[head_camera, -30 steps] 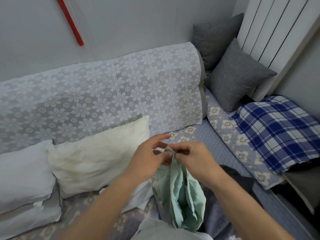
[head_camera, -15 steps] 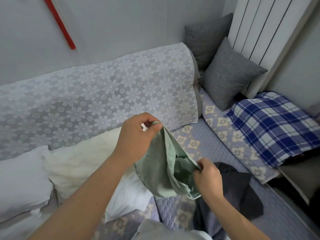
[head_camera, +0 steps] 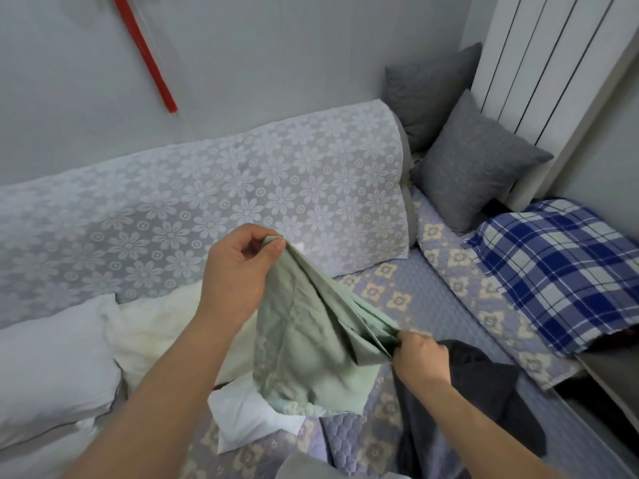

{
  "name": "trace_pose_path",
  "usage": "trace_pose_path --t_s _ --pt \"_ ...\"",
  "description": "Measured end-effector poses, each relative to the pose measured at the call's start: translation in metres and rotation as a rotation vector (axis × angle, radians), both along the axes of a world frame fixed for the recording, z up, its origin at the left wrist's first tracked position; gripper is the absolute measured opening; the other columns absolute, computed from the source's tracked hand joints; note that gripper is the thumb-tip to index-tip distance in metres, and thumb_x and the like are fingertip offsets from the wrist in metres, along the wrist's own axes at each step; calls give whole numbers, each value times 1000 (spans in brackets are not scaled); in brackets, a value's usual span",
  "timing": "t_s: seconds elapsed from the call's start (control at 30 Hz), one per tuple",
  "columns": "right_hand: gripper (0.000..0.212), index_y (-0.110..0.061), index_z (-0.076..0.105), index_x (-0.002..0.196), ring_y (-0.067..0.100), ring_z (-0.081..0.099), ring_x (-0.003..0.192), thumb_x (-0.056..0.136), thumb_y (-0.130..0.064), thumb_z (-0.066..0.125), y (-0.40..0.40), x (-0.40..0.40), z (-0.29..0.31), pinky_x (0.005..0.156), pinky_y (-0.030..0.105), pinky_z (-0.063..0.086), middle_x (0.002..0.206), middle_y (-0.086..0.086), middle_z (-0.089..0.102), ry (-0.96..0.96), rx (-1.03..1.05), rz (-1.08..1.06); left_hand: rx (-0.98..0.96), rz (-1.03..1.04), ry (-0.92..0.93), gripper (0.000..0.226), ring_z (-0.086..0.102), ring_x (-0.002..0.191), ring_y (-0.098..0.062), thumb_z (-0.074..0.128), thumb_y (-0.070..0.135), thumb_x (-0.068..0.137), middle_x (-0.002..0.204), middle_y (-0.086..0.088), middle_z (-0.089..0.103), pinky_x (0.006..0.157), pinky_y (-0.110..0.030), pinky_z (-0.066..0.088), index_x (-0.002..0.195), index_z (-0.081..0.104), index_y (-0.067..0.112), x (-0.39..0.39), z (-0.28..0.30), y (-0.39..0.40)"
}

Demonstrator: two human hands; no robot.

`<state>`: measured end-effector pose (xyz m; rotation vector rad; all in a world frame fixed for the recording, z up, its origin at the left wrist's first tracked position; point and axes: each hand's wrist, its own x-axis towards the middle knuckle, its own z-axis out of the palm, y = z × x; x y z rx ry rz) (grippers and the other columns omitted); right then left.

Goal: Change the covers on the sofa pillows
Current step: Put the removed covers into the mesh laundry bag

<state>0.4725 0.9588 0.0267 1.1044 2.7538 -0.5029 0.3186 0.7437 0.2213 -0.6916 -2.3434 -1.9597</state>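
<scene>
The green pillow cover (head_camera: 311, 344) hangs in the air above the sofa seat (head_camera: 425, 299), stretched on a slant between two hands. The left hand (head_camera: 238, 271) is raised, its thumb and fingers pinching one gathered corner at the top. The right hand (head_camera: 420, 357) is lower and to the right, its fingers curled tight round the bunched opposite edge. Between them the cloth falls in loose folds, and its lower part sags just over a white sheet of fabric (head_camera: 252, 420) on the seat.

To the left, a bare cream pillow (head_camera: 162, 337) leans against the lace-draped backrest (head_camera: 207, 209), with a white pillow (head_camera: 52, 368) beside it. A dark cover (head_camera: 484, 382) lies crumpled on the seat under the right wrist. Two grey pillows (head_camera: 473, 167) and a blue plaid pillow (head_camera: 560, 271) sit at the far right.

The step in hand appears to be shaking the cover out to find its opening. The risk is that the folds stay twisted, so the mouth cannot be found or the cover goes on inside out; I cannot tell which side faces out. The pinch at the top corner is small, so a sharp shake could pull it free and drop the cover onto the dark cover below.
</scene>
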Motion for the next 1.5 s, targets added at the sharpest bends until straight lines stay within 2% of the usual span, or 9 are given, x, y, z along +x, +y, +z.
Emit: trace_pose_path --t_s 0.17,0.37,0.57,0.7,0.93,1.2,1.3,1.37,1.5 --pt "19 -5 64 95 29 67 72 94 -3 46 44 -15 67 63 37 54 81 15 71 277 -461 -314 -18 168 -141 19 58 76 -11 70 12 93 78 4 66 82 -39 50 80 73 26 -30 -25 -38" --pt "13 -23 59 102 12 55 74 99 -16 49 71 -11 190 65 31 44 84 -6 60 912 -25 -356 59 102 -241 13 64 85 -18 63 6 97 87 -6 70 88 -36 54 89 71 15 -39 -24 -43" --pt "10 1 55 81 31 60 71 91 0 53 148 -46 201 61 35 48 86 19 62 -99 152 -95 -339 -55 -247 23 53 78 -20 67 6 94 74 -3 60 67 -28 43 75 64 18 -87 -34 29" --pt "16 -2 57 70 29 68 67 85 3 61 193 -47 260 56 36 53 70 16 64 255 203 -293 -234 26 -127 10 53 65 -14 69 16 94 72 2 61 63 -24 44 84 70 19 -109 10 102" --pt "32 -16 64 90 18 65 48 99 -3 36 195 -7 312 44 26 55 80 15 68 966 -337 -538 68 -117 -334 4 56 49 -15 69 12 95 59 2 57 52 -26 54 99 69 11 -101 67 117" --pt "35 -13 62 90 22 68 69 100 5 34 131 90 168 68 33 60 88 11 69 1047 -437 -640 128 -157 -744 14 72 65 -25 65 16 97 71 -13 69 68 -34 64 87 63 6 -16 -54 64" --pt "25 -16 62 89 15 61 69 92 4 46 58 154 23 65 29 51 83 4 65 521 -413 -734 -313 -106 -923 7 70 68 -29 70 13 78 70 -12 69 71 -43 64 73 67 9 47 -173 22" --pt "11 -12 56 77 18 52 45 80 -1 54 18 188 -45 52 27 42 56 5 57 7 -813 -772 -668 -169 -1098 15 72 88 -31 64 18 83 90 -16 72 66 -26 58 91 74 11 84 -235 -1" --pt "22 0 65 81 20 54 43 90 9 47 39 176 -65 47 29 52 53 11 59 158 -854 -874 -119 135 -1427 16 61 78 -32 42 -9 101 93 -19 58 42 -29 56 94 55 -2 71 -244 -5"
